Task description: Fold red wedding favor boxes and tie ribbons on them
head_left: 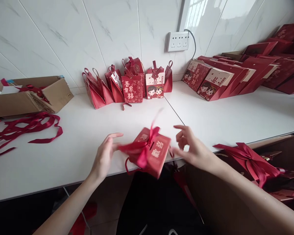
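A red gift box (159,151) with gold characters and a magenta ribbon bow (144,148) sits tilted at the counter's front edge, slightly blurred. A thin strap loops out at its lower left. My left hand (104,156) is on the box's left side, index finger stretched out, its thumb side by the end of a bow loop; whether it touches the ribbon I cannot tell. To the right, my right hand (188,145) has its fingers apart, with the thumb tip close to a small dark red loop (171,151) at the box's side.
Several finished-looking small red boxes (132,88) stand against the tiled wall. More red boxes (218,81) are stacked at right. Loose ribbons (44,122) lie left, below an opened cardboard box (51,93). At lower right, a carton holds a ribboned red box (252,160). A socket (177,41) is on the wall.
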